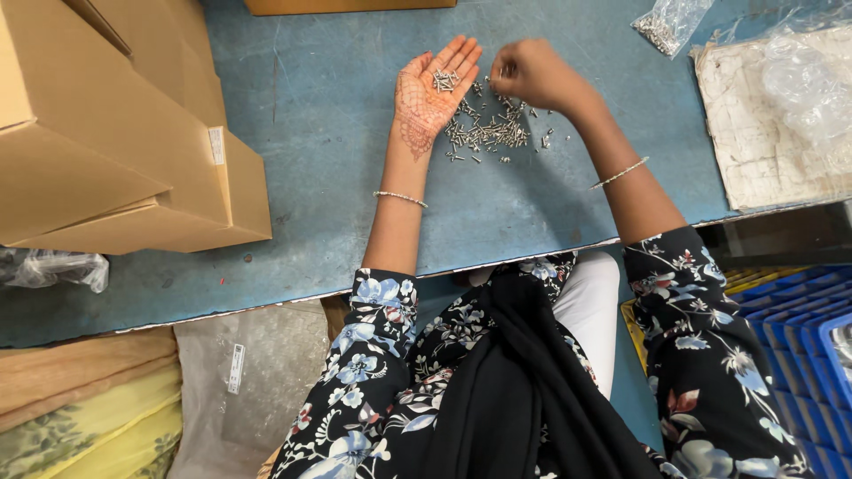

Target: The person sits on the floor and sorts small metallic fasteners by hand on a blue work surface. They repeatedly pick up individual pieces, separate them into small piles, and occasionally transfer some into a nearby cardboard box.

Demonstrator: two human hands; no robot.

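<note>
L hand [432, 89] lies palm-up, flat open on the blue worktop [337, 133], cupping a few small screws [444, 80] like a tray so they don't roll off. R hand [531, 73] is curled just beside it, fingertips pinched, prob on a screw, too small to confirm. Loose screw pile [493, 133] sits on worktop between both wrists, close for picking. Cardboard boxes [115, 133] at far L, bagged screws [670, 22] up R.

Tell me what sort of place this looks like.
Probably a small packing or assembly workshop: loose screws heaped on a blue worktable, cardboard boxes stacked alongside, blue plastic crates underneath.
</note>
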